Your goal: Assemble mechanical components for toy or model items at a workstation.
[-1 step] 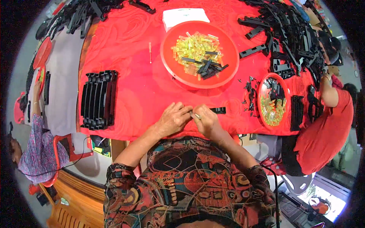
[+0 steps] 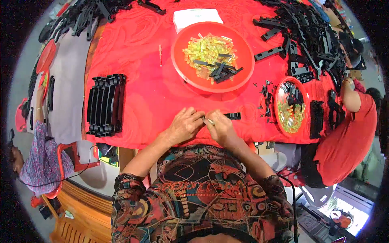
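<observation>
Red cloth-covered bench (image 2: 142, 97), my wrists turned inward over its edge.
My right hand (image 2: 220, 128) pinches a slim pale piece (image 2: 211, 122); my left hand (image 2: 186, 125) curls beside it, its hold I cannot tell.

No lettering or numbers can be read.

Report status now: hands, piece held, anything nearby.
Left hand: curled, close to right hand. Right hand: pinching small pale piece. Black part: beside that hand, held or loose unclear. Red bowl: beyond, apart from both hands.
</observation>
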`<state>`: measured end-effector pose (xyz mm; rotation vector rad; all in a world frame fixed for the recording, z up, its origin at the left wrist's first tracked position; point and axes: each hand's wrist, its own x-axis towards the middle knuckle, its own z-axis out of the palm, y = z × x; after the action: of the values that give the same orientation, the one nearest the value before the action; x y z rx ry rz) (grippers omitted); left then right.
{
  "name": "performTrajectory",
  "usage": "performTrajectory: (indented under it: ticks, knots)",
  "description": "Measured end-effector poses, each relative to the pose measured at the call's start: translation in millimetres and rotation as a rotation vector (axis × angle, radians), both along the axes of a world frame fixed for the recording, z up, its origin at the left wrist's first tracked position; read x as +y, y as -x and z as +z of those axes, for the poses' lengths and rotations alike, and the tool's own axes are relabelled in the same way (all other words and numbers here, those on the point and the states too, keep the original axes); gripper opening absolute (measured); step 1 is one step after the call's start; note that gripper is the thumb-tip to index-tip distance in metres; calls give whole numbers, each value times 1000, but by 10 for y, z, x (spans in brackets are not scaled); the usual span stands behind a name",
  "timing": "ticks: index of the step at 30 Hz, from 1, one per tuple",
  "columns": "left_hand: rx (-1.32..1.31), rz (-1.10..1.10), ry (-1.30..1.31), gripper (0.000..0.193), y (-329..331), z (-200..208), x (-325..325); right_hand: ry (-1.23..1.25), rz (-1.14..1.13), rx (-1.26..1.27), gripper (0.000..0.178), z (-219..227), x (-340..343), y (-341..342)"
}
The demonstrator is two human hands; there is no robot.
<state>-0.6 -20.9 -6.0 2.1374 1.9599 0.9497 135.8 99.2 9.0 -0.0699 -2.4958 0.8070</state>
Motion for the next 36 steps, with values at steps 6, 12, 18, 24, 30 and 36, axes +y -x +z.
performTrajectory:
  ticks: [6,12,18,24,30,36]
  knots:
    - [90,75,21,14,-76,-24,-51,313,-348,165,8,267,53,-246]
    - [96,107,-56,24,-79,61,-53,730,-415,259,5,25,258,-560]
    - [115,193,-68,36,-154,229,41,689,-433,242,4,-10,302,-595]
    - [155,128,181,31,-172,54,165,871,-346,257,5,77,218,-568]
    - [271,151,39,33,-46,165,39,1017,-287,277,4,82,216,-552]
    - [302,293,-118,36,-413,171,-156,1190,-184,178,5,-42,227,-489]
